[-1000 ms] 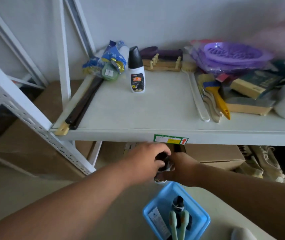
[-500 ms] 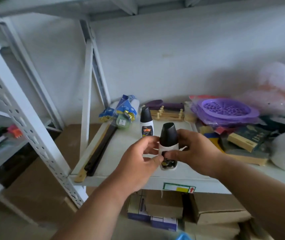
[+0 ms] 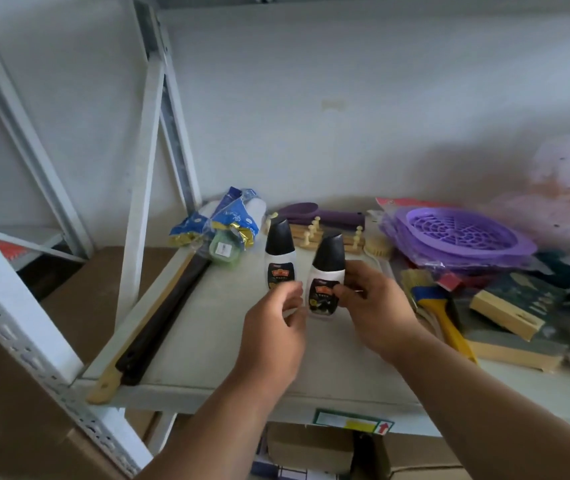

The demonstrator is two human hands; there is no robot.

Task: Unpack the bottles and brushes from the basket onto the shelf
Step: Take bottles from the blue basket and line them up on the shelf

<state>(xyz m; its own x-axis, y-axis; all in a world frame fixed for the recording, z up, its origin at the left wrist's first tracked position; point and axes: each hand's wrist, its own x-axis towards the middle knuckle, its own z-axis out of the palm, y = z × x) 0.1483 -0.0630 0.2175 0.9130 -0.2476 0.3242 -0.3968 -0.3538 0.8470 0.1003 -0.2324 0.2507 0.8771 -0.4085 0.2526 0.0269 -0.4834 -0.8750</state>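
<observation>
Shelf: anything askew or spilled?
No spill visible. The bottle in hand tilts right beside the upright bottle, held by the right hand. The long brush overhangs the shelf front edge.

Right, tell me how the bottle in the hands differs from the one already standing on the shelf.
The held bottle leans to the right; the standing bottle is upright. The held bottle is pinched by the right hand, with the left hand close beside it, while the standing bottle is free of any grip. The held bottle sits nearer the shelf front, the standing bottle further back. Both share a white body, a black cap and a dark label.
</observation>
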